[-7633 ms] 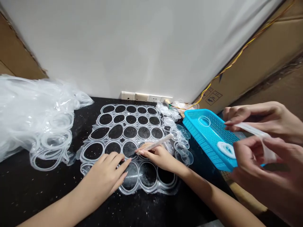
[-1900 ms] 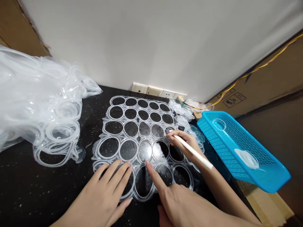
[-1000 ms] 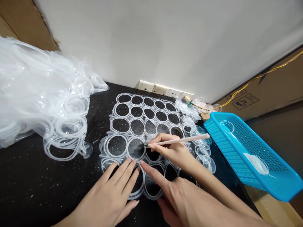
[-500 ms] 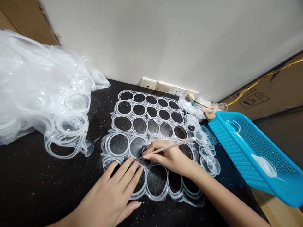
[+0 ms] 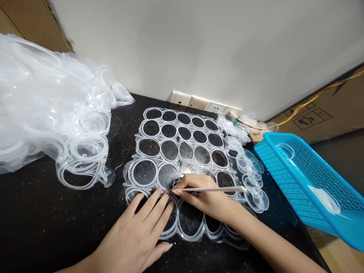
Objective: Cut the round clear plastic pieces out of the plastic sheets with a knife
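A clear plastic sheet of thick round rings lies flat on the black speckled table. My left hand rests open on the sheet's near left part, fingers spread, fingertips against the ring rims. Just right of those fingertips, my right hand pinches a slim pale pen-like tool. The tool's back end points right and its tip meets a ring edge near my left fingers. Beneath my right hand, part of the rings is hidden. Loose clear discs lie in a trail along the sheet's right side.
Plastic bags of clear ring sheets pile up at the left. A blue perforated basket at the right holds a few clear pieces. Wall sockets, a yellow wire and cardboard boxes stand behind.
The tool in my right hand has swung lower at its back end, now lying nearly level. My left hand stays in place on the sheet. The view has shifted slightly.
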The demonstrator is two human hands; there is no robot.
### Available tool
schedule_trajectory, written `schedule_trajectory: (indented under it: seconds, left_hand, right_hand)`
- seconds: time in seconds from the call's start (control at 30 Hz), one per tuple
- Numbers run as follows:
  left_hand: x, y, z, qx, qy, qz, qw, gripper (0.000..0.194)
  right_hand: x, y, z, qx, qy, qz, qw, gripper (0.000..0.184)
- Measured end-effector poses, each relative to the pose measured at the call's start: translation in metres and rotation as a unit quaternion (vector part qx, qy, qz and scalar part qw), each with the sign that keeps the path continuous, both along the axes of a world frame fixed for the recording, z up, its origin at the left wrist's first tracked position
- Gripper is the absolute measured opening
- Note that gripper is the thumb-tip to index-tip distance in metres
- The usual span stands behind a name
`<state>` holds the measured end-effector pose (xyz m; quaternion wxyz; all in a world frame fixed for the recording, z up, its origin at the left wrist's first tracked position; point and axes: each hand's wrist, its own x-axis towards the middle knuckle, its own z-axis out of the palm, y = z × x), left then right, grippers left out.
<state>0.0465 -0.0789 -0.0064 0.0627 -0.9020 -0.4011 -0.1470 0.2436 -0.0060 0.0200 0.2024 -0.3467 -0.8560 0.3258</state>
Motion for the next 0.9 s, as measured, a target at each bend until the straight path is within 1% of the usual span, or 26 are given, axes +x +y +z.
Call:
schedule_trajectory:
  seconds: [0.1,0.2,0.3,0.4,0.6,0.73,0.9]
  left_hand:
    - [0.0,0.0,0.0,-0.004,-0.004,0.0,1.0,0.047]
    - [0.0,0.001,-0.001,-0.011,-0.009,-0.001,1.0,0.047]
    - [0.0,0.002,-0.001,-0.015,-0.013,-0.001,1.0,0.046]
    - [0.0,0.002,0.0,-0.019,-0.012,0.0,1.0,0.047]
    - [-0.001,0.003,0.0,-0.021,-0.017,0.001,1.0,0.044]
    - [-0.002,0.004,0.0,-0.023,-0.024,0.002,0.999,0.044]
    - [-0.003,0.004,0.0,-0.037,-0.03,-0.001,0.999,0.044]
  right_hand:
    - [-0.003,-0.004,-0.003,0.087,-0.01,0.012,0.996,0.017]
    - [-0.005,-0.009,-0.01,0.172,-0.034,0.016,0.984,0.02]
    - [-0.005,-0.013,-0.016,0.22,-0.039,0.016,0.975,0.019]
    - [-0.004,-0.017,-0.019,0.262,-0.045,0.026,0.964,0.015]
    - [-0.007,-0.017,-0.016,0.293,-0.08,0.056,0.951,0.019]
    - [-0.008,-0.013,-0.016,0.309,-0.079,0.064,0.946,0.024]
    - [-0.009,-0.006,-0.016,0.297,-0.068,0.046,0.951,0.022]
